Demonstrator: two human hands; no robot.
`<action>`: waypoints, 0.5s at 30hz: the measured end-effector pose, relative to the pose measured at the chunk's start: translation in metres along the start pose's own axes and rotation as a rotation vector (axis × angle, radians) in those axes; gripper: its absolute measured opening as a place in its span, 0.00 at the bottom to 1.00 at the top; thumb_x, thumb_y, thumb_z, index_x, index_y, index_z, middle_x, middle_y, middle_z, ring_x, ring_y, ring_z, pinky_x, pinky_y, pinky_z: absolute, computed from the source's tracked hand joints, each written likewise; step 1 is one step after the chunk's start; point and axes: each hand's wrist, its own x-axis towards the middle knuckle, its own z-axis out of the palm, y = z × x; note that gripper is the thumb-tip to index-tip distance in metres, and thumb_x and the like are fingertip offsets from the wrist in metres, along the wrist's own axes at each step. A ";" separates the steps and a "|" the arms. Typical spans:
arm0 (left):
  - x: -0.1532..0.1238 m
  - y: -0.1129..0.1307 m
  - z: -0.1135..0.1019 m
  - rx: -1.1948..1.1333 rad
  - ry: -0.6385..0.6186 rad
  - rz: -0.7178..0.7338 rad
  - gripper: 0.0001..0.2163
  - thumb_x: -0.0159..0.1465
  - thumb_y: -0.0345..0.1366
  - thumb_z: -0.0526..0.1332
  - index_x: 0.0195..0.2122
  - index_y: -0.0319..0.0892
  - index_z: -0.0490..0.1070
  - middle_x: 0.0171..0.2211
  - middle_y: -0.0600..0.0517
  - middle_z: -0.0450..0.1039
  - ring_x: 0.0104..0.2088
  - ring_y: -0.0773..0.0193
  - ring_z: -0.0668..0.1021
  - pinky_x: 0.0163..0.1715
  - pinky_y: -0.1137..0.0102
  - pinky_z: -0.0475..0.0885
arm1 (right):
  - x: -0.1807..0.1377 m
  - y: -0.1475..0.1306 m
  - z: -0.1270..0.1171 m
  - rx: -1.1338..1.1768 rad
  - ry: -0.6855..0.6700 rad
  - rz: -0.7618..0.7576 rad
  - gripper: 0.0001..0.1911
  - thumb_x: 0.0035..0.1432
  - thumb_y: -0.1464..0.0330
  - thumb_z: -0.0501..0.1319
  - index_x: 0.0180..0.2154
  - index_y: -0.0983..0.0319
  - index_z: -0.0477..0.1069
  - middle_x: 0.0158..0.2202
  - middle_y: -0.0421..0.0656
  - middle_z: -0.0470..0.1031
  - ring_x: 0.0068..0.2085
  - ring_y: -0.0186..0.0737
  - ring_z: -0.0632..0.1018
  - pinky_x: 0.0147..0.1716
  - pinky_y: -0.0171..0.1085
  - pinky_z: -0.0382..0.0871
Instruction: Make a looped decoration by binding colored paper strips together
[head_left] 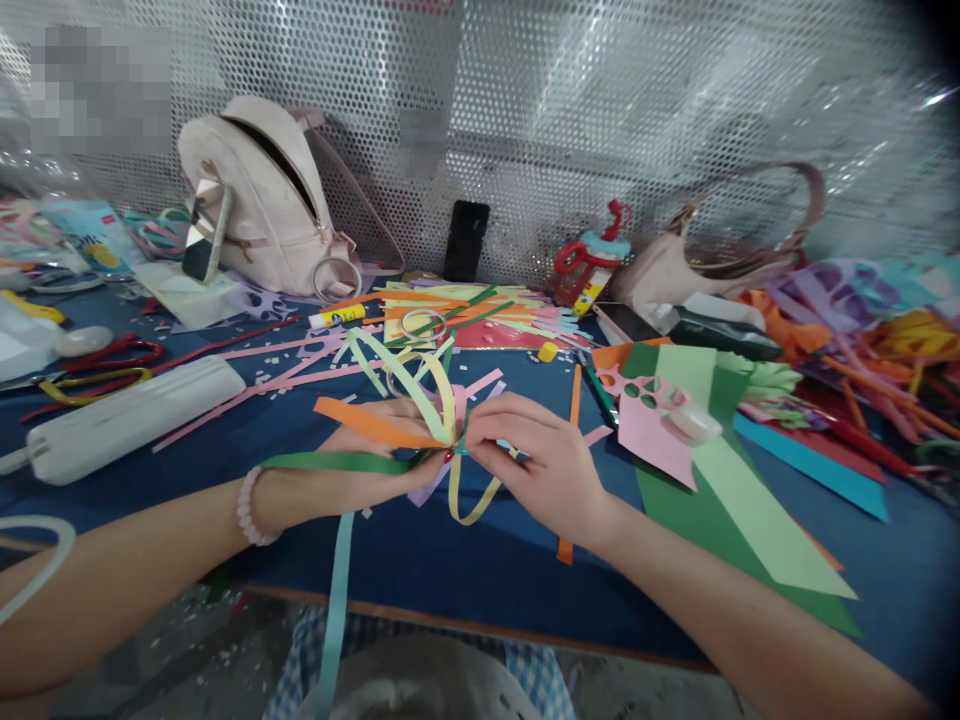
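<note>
Two hands meet near the middle of the table, close to the person. The left hand [375, 455] and the right hand [547, 470] are both closed on one bunch of paper strips [448, 415]. Their fingertips pinch it at the spot where all the strips cross. The bunch is held just above the blue table top [450, 570].

From that spot the strips fan out. An orange strip [360, 420] and a green strip [337, 462] point left over the left hand. A light blue strip [337, 580] hangs down past the near table edge. A yellow loop [469, 505] curls under the right hand, and pale green loops [405, 375] stand up on the far side.

The strips look very light, thin and bendy. I think they would crease or tear if squeezed hard, and they could slide apart. So the crossing spot looks like the best place to hold them.

A bead bracelet [247, 508] sits on the left wrist. To the left lie a white pencil case [127, 420] and red scissors [112, 352]. Farther off are a glue stick [337, 317], a pile of loose strips [465, 315] and a pale backpack [255, 200]. A black phone [465, 240] leans on the mesh wall [600, 100]. To the right lie a pink sheet with holes [645, 425], a white tape roll [694, 425] on it, and big green sheets [750, 510].
</note>
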 end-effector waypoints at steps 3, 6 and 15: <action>-0.002 -0.003 0.002 0.038 -0.021 0.054 0.07 0.60 0.33 0.56 0.30 0.40 0.73 0.33 0.50 0.76 0.35 0.63 0.77 0.38 0.70 0.73 | 0.000 0.000 0.000 -0.013 -0.001 0.005 0.07 0.55 0.80 0.57 0.30 0.64 0.69 0.32 0.44 0.73 0.35 0.30 0.74 0.37 0.28 0.69; -0.005 -0.009 0.004 0.069 -0.042 0.036 0.09 0.63 0.36 0.54 0.33 0.40 0.72 0.32 0.51 0.76 0.38 0.64 0.77 0.42 0.72 0.71 | 0.000 -0.001 0.000 -0.027 -0.002 0.011 0.08 0.55 0.80 0.57 0.30 0.63 0.68 0.32 0.43 0.73 0.35 0.31 0.74 0.37 0.29 0.70; -0.004 -0.011 0.001 -0.066 -0.046 -0.076 0.07 0.60 0.37 0.57 0.34 0.39 0.72 0.31 0.54 0.74 0.33 0.67 0.75 0.36 0.75 0.70 | 0.000 0.000 -0.002 -0.053 -0.018 -0.013 0.08 0.57 0.80 0.55 0.30 0.63 0.67 0.32 0.44 0.72 0.35 0.31 0.73 0.36 0.29 0.69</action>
